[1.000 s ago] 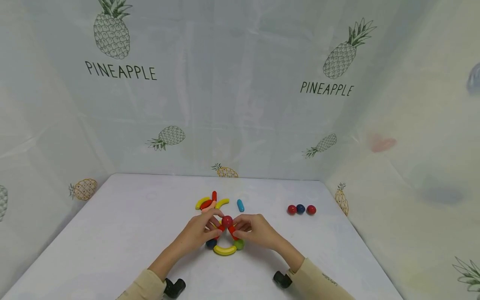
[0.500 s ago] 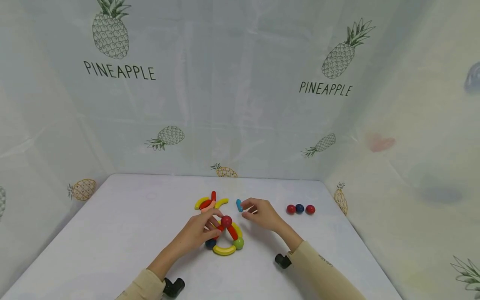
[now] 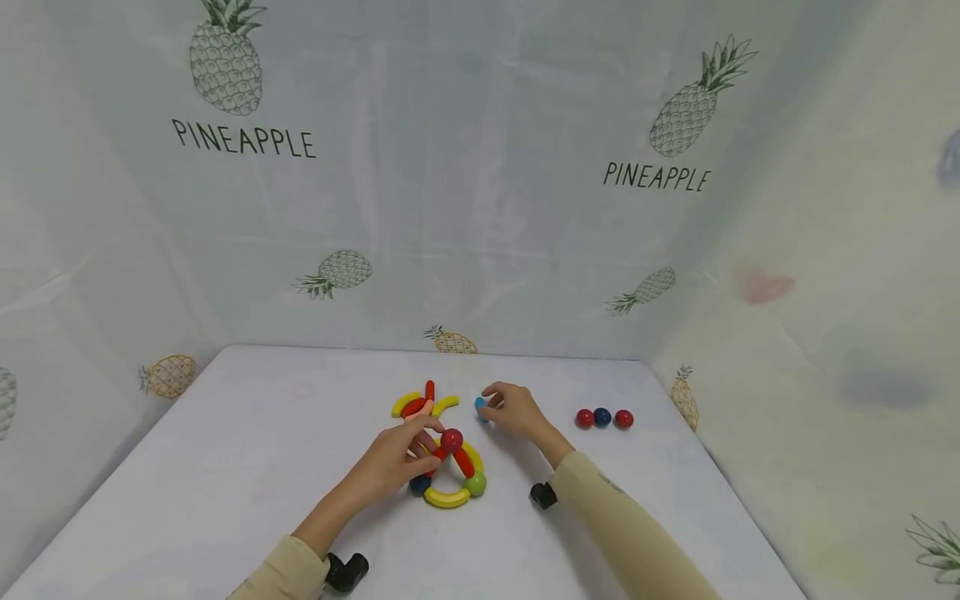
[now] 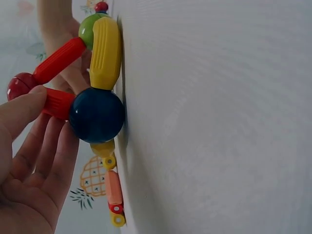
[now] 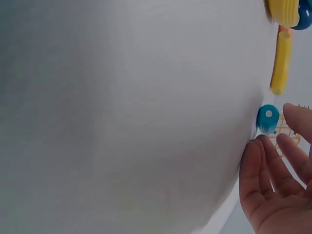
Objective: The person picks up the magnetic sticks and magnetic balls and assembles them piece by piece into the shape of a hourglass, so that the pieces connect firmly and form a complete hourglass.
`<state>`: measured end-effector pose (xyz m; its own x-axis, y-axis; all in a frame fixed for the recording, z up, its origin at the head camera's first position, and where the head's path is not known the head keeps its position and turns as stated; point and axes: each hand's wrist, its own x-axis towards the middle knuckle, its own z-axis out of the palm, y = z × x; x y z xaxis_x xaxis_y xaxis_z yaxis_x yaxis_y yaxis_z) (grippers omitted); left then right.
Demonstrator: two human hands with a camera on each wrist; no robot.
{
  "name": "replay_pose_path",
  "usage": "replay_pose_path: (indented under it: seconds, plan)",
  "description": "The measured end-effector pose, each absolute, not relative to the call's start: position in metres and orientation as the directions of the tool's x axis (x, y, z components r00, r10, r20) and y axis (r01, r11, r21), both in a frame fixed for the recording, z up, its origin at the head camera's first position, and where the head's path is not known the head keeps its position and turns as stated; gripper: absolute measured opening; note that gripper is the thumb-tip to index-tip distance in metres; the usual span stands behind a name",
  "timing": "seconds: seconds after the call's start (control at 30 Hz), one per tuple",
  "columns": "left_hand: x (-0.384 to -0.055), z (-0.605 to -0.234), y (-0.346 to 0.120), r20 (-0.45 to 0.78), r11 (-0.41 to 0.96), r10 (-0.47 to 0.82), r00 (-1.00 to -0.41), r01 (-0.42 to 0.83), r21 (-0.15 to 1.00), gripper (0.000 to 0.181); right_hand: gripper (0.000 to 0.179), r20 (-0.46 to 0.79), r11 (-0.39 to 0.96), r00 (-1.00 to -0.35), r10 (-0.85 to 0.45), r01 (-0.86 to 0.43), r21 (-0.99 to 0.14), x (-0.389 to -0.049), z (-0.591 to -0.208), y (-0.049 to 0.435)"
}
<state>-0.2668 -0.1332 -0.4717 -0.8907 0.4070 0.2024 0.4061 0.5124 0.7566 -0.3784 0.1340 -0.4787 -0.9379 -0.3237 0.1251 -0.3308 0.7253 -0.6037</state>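
Note:
In the head view my left hand (image 3: 386,462) steadies a small frame of toy building sticks and balls. In the left wrist view its thumb and fingers pinch a red stick (image 4: 59,103) just below the red ball (image 4: 20,87). A dark blue ball (image 4: 97,115), a curved yellow stick (image 4: 106,53) and a green ball (image 4: 91,30) form the base on the table. Farther back, my right hand (image 3: 517,410) is at a short blue stick (image 3: 481,406) lying on the table. In the right wrist view its thumb and fingers stand apart around the blue stick's end (image 5: 267,118).
Behind the frame lie loose curved yellow sticks (image 3: 446,405), red sticks (image 3: 430,389) and a peach one. At the right sit two red balls (image 3: 623,419) with a blue ball (image 3: 602,417). A pineapple-print curtain (image 3: 480,208) surrounds the white table (image 3: 225,467).
My right hand has left the frame's right side and moved back to the blue stick. My left hand has kept its hold on the frame.

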Motion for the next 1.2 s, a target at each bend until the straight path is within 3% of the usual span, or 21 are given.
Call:
replay_pose_path:
  seconds: [0.47,0.77,1.2]
  plan:
    - [-0.268,-0.472,-0.133,0.185,0.52,0.391,-0.902,0.382,0.764,0.044,0.025,0.061,0.743,-0.939,-0.339,-0.307,-0.594,-0.374,-0.476,0.134]
    - [-0.268,-0.472,-0.133,0.186,0.553,0.366,-0.912,0.374,0.745,0.043,0.025,0.07,0.726,-0.91,-0.41,-0.371,-0.578,-0.367,-0.476,0.141]
    - [-0.269,-0.473,-0.132,0.187,0.552,0.362,-0.913,0.372,0.747,0.043,0.029,0.199,0.476,-0.882,-0.427,-0.407,-0.78,-0.323,-0.445,0.13]
